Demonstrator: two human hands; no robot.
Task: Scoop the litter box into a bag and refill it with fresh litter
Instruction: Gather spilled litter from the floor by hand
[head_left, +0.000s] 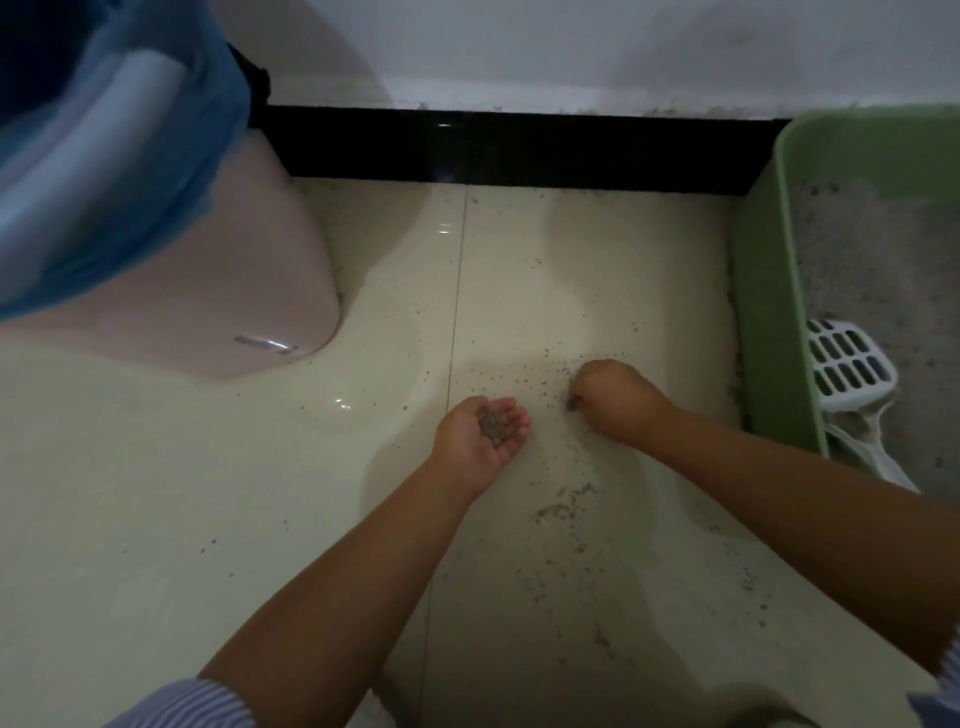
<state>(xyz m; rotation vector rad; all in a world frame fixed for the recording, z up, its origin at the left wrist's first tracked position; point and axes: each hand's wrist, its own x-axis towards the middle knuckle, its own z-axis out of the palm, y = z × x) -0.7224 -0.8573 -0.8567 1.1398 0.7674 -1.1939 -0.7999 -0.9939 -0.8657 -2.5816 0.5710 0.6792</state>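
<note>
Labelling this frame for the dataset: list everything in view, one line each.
litter box: 1, green, right edge, on floor against baseboard
litter: grey fill, inside litter box
scoop: 1, white, slotted, in litter box near corner
spilled litter: many grey grains, scattered on floor beside litter box
bin: 1, pink, left, on floor
bag: 1, blue, lining the bin
floor: cream tiles
baseboard: black, under white wall
left hand: palm up, cupping grey grains
right hand: curled, fingertips at the floor grains
</note>
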